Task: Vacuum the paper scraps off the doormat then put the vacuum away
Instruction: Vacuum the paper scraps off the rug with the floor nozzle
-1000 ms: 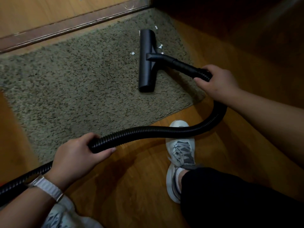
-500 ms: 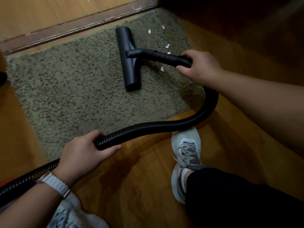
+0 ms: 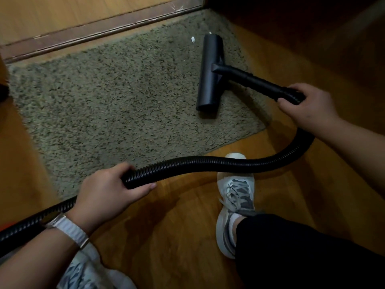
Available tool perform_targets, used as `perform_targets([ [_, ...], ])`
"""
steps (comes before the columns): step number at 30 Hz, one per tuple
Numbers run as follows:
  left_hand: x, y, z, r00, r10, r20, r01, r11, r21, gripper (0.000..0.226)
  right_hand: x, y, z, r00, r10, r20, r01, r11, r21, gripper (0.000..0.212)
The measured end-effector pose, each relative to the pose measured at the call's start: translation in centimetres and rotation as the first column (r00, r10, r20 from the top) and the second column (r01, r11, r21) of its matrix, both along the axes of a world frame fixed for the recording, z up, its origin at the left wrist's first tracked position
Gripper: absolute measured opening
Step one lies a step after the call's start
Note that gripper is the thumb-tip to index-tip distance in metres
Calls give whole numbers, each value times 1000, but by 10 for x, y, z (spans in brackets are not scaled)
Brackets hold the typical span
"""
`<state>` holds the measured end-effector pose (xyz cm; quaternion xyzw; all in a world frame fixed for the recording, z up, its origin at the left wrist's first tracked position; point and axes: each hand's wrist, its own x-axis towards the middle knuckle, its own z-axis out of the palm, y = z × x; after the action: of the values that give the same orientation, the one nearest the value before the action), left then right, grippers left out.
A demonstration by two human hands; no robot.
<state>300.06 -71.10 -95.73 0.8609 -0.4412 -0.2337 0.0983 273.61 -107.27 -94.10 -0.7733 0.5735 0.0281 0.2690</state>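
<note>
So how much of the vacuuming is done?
Most of the doormat looks clean. Both hands hold the hose, the nozzle resting near the far right corner. One paper scrap remains beside it. Putting the vacuum away is still ahead.

Our left hand reaches in from the lower left, fingers curled in a closed grip around the black hose, a pale watch strap on the wrist. Our right hand extends from the right, forearm bare, knuckles up, fist clenched around the hose's upper end beside the wand.
</note>
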Motion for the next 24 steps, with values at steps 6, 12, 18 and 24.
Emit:
perform_targets([
  [6, -5, 2, 0, 999, -44, 3, 44, 999, 1, 83, -16, 13, -8, 999, 30, -30, -29, 999, 40, 36],
  [12, -2, 2, -3, 999, -32, -13, 32, 999, 4, 88, 9, 21, -10, 955, 291, -48, -290, 956, 36, 38],
  [18, -1, 0, 0, 999, -34, -18, 34, 999, 30, 88, 7, 23, -13, 955, 292, -44, -292, 956, -5, 38],
  [24, 7, -4, -2, 999, 31, -38, -28, 997, 71, 81, -3, 7, -13, 998, -70, 11, 70, 997, -41, 38],
])
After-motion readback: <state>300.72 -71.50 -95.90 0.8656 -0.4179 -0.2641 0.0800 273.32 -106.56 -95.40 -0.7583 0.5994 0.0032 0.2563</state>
